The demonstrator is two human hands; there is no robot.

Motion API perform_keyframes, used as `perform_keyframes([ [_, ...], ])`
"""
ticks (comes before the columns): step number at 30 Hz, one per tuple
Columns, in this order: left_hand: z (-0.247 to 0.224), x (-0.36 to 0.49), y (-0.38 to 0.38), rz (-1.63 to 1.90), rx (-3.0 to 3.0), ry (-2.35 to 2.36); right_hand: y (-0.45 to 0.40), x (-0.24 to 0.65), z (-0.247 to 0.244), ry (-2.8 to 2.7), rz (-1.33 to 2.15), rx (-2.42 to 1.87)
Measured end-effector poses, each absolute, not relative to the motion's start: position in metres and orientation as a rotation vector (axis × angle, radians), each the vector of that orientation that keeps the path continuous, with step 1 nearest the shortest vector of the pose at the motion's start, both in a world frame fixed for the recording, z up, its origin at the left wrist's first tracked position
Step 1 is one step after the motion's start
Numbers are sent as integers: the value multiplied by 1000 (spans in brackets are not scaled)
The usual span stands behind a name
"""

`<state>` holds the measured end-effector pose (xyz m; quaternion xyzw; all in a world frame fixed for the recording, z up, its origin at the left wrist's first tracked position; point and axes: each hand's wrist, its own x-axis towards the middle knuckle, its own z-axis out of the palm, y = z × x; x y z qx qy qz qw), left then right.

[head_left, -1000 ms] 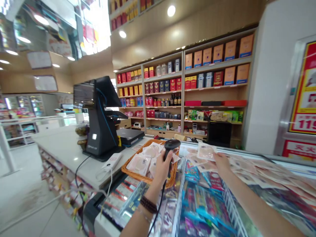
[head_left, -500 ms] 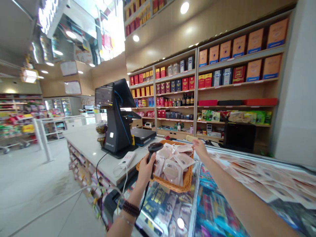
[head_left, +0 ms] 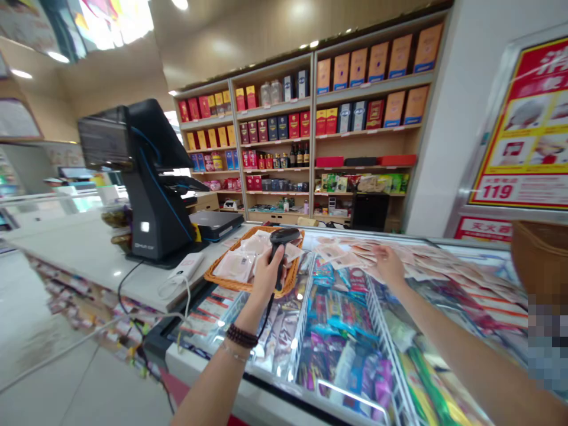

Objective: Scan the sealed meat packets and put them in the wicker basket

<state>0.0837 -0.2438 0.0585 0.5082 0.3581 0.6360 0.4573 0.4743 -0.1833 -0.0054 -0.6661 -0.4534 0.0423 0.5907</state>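
Observation:
My left hand is wrapped round the handle of a black barcode scanner, its head up and its cable running down past my wrist. Behind and below the scanner is an orange wicker basket holding several flat packets in clear wrapping. At the spread of similar pale packets on the glass freezer top, my right hand has its fingers closed on the edge of one. The scanner hides part of the basket's contents.
On the left counter stand a black checkout terminal, a flat black device and a white box-like device with a cable. Under the glass, white wire baskets hold wrapped goods. A person is at the right edge.
The view has swung right. My right hand has moved from the basket's far right edge to the packets spread on the glass. My left hand still holds the scanner, now over the basket's right side.

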Motion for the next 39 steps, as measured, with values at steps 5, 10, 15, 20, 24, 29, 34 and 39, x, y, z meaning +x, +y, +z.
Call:
perform_keyframes([
  [5, 52, 149, -249, 1443, 1307, 746, -229, 528, -14, -958, 43, -1739],
  [10, 38, 201, -251, 1295, 1287, 674, -253, 538, -31, -1180, -95, -2030],
  [15, 16, 233, -250, 1253, 1250, 673, -256, 528, -42, -1447, -140, -2235],
  [20, -4, 241, -254, 1244, 1210, 711, -261, 514, -34, -1655, -232, -2242],
  [24, -10, 242, -256, 1240, 1211, 731, -270, 485, -31, -1778, -232, -2254],
  [29, -11, 238, -257, 1213, 1179, 732, -280, 450, -25, -1874, -245, -2243],
  [34, -13, 232, -255, 1200, 1137, 720, -280, 431, -28, -1879, -46, -2089],
  [39, -18, 231, -249, 1231, 1131, 722, -265, 454, -40, -1499, -33, -1990],
])
